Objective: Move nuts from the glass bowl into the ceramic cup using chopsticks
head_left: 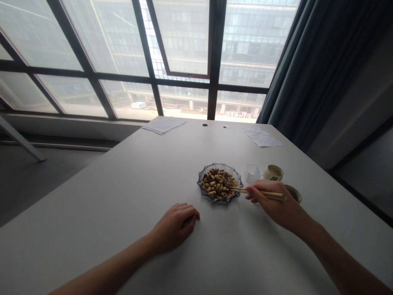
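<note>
My right hand is closed around a pair of chopsticks. The chopstick tips reach over the right side of a scalloped glass dish and into a mix of what look like nuts and dark seeds. Whether the tips pinch a piece is too small to tell. On the table, left of and nearer than the dish, my left hand rests with its fingers curled together and nothing visible in them. Partly behind my right hand is a greenish round bowl or cup.
A small clear plastic container and a cream cup with a dark mark stand right of the dish. Paper sheets lie on the white table at the far left and far right. Windows and a dark curtain lie beyond.
</note>
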The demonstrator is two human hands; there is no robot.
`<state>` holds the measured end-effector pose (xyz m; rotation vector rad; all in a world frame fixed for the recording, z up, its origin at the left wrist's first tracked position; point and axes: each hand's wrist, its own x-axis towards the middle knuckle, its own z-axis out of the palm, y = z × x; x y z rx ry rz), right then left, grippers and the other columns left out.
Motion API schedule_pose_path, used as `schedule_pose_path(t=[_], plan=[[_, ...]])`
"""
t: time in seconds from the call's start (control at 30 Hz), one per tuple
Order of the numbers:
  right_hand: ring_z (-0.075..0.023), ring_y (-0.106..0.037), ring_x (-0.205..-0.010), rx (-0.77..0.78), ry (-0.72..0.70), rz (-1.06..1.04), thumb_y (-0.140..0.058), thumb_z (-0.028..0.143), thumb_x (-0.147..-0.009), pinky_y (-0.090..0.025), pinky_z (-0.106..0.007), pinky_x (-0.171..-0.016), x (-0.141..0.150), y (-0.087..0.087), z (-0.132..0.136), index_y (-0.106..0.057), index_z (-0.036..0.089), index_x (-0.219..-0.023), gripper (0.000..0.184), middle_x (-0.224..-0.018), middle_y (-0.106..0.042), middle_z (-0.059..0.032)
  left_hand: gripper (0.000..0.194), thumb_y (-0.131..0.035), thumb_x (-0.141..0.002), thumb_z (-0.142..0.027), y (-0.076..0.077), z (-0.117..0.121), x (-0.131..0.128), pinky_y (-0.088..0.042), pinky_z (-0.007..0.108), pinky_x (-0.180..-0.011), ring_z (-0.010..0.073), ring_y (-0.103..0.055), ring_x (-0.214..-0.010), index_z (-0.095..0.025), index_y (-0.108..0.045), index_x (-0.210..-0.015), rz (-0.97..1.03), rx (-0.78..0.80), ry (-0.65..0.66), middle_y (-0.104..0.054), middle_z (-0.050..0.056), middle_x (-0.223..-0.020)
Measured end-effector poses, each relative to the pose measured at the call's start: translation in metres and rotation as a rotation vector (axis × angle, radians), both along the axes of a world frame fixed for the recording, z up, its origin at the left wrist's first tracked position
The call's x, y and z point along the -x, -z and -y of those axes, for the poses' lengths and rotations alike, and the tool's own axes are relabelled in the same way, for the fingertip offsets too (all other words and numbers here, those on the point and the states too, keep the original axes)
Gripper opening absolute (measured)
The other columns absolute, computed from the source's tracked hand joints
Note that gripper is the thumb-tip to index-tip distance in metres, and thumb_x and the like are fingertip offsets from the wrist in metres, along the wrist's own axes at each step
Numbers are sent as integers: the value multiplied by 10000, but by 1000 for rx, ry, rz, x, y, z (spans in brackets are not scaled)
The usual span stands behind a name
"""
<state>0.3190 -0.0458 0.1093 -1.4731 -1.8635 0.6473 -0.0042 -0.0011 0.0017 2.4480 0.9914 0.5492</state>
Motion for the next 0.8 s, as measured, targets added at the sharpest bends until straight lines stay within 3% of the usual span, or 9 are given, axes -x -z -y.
schedule_pose_path(t=[0.2, 0.43, 0.63, 0.8], plan=[[-233, -782, -745, 4, 140, -203, -630, 548, -971, -641, -310, -683, -7, 13, 4, -809, 159, -889, 436, -820, -797, -97, 222, -514, -926, -119, 0, 0, 0, -455, 305, -835, 202, -629, -880, -220, -708, -961, -5, 3, -8, -728, 39, -921], [-304, -799, -750, -134, 462, -558, -793, 559, -832, -691, -408, -733, -43, 7, 39, -815, 167, -918, 402, -854, -808, -121, 223, -502, -933, -134, -2, 0, 0, -456, 297, -818, 204, -637, -864, -226, -704, -947, -18, -9, -8, -726, 36, -902], [-269, -799, -725, -291, 682, -736, -826, 513, -806, -685, -308, -723, -104, 24, 79, -814, 203, -830, 310, -830, -803, -93, 223, -480, -956, -155, -3, -1, -1, -452, 295, -823, 207, -643, -866, -223, -693, -950, -27, -14, 0, -725, 36, -901], [-252, -799, -719, -240, 859, -823, -765, 473, -870, -664, -233, -725, -131, 50, 109, -802, 200, -795, 286, -774, -787, -99, 228, -469, -974, -184, -3, -3, -2, -461, 299, -828, 210, -648, -872, -224, -693, -964, -44, -14, -5, -725, 34, -903]])
